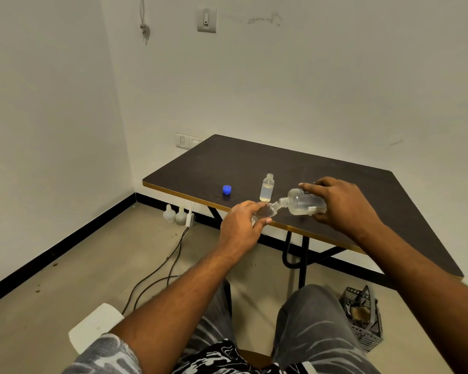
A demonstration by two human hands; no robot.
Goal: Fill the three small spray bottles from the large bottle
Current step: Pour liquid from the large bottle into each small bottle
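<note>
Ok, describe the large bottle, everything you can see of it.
The large bottle is clear, seemingly plastic, with a round body, a narrow neck and no cap. A label with dark print shows partly by the right hand, which grips its base end. It holds some clear liquid. It is tipped nearly onto its side above the table near the front edge, mouth pointing left at the small spray bottle in the left hand.
</note>
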